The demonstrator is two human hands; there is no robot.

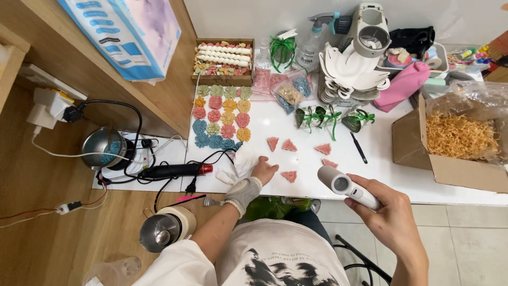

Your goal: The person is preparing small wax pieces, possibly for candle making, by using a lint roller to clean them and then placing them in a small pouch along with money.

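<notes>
right hand point(394, 217): grips white thermometer gun point(346, 186) | left hand point(263, 170): on table point(381, 164)

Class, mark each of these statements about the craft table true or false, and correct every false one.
1. The right hand holds a white handheld device. True.
2. The left hand rests on the white table near the pink triangular pieces. True.
3. The cardboard box is filled with blue beads. False: it holds tan shredded filler.
4. The flower-shaped pieces lie scattered on the floor. False: they lie in rows on the table.
5. A spray bottle stands at the back of the table. True.
</notes>
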